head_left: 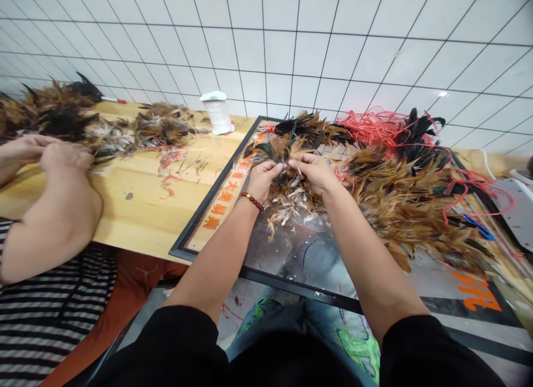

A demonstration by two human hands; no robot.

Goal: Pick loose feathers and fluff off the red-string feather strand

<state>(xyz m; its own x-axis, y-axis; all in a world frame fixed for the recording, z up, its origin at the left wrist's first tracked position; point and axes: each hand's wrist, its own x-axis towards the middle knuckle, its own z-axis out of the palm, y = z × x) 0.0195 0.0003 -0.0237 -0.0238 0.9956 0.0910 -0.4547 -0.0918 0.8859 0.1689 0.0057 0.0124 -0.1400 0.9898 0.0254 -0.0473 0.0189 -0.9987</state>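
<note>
Over the black-framed panel (270, 256): left hand (263, 181) and right hand (314, 171), fingers (306, 157) nearly closed, pinching brown feathers (287, 148) between them; step, apparently arranging these; next move, seemingly calling for a light, steady two-handed grip.

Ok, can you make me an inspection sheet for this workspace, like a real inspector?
Surface: black-framed panel on a wooden table.
Work things: feather bunch; big brown feather pile to its right.
Clutter: tangled pink string, pale feather bits, a blue item too blurred to name.
Left hand, right hand: fingers pinched at the feather bunch.
Cables: thin white cord at right; can't tell if electrical.
Surroundings: white tiled wall behind, striped-top co-worker at left.
</note>
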